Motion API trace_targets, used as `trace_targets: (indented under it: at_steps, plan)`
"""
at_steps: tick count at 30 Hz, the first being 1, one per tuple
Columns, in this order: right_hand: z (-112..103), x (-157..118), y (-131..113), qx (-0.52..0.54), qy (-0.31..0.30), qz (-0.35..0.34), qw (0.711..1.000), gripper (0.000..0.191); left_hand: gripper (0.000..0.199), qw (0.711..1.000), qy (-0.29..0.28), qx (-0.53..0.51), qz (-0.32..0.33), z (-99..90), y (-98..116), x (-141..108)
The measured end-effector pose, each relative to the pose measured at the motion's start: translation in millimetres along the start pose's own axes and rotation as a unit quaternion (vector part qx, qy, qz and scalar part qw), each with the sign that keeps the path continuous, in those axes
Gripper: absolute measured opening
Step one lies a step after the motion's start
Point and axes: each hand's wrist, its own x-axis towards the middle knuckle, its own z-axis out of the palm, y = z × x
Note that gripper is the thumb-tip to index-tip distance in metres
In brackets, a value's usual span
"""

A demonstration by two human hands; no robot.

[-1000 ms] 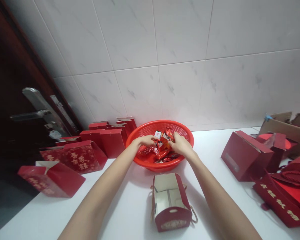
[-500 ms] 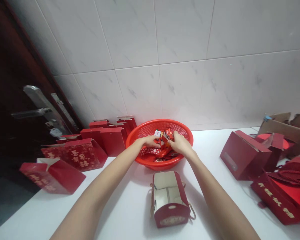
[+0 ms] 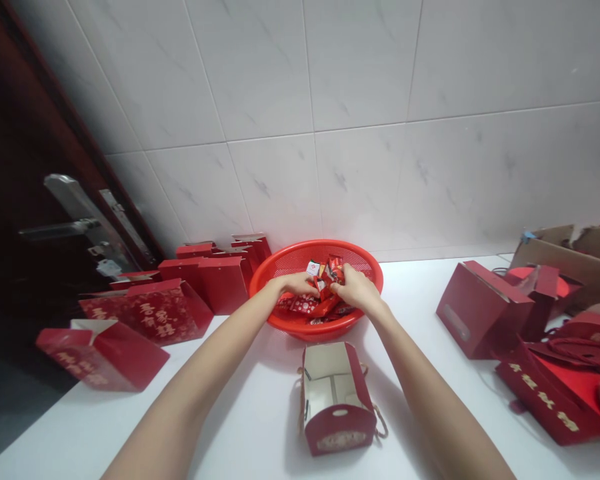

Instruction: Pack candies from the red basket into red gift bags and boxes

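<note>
A red plastic basket point(image 3: 316, 248) with mesh sides holds shiny red wrapped packets, likely sweets, some with white dots. Both hands are inside it. My left hand point(image 3: 298, 285) is closed with its fingertips among the packets; what they pinch is hard to make out. Across from it, my right hand point(image 3: 356, 289) grips a shiny red candy packet point(image 3: 335, 268) between thumb and fingers. Between my forearms stands a dark red gift box point(image 3: 341, 427), its top open, cream inside, with rope handles at the sides.
Several red paper gift boxes point(image 3: 175, 310) stand at the left, near a dark door with a metal handle point(image 3: 60, 229). On the right are a closed red box point(image 3: 480, 310), flattened red box pieces point(image 3: 555, 393) and a brown carton point(image 3: 545, 250). A tiled wall point(image 3: 360, 180) rises behind the white table point(image 3: 240, 413).
The view has shifted slightly. Both hands stay in the basket, with the fingers moving only a little among the packets. The gift box stays in place.
</note>
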Motion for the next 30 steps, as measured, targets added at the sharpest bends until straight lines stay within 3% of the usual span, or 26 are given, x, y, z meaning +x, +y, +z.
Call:
trace_targets:
  at_steps: [3,8,14,19,26,30]
  plan:
    - [-1,0,-1,-0.004,-0.002,0.000,1.000,0.028,0.011,0.999,-0.039,0.013,-0.018,0.0,-2,2]
    - [0,1,0,-0.006,-0.002,-0.003,1.000,0.029,0.014,0.998,-0.056,0.020,-0.037,-8.0,-3,2]
    - [1,1,1,-0.004,-0.001,-0.002,1.000,0.030,0.006,0.999,-0.015,-0.011,-0.027,-15.5,5,-3]
    - [1,2,2,-0.003,0.000,-0.004,1.000,0.030,0.023,0.999,0.019,-0.028,-0.020,-14.8,8,-4]
    - [1,0,0,0.015,0.024,-0.018,0.999,0.050,0.025,0.998,0.033,-0.051,0.028,-14.2,15,-8]
    - [2,0,0,0.030,0.025,-0.021,0.999,0.067,0.011,0.996,0.016,-0.073,0.054,-13.2,22,-13]
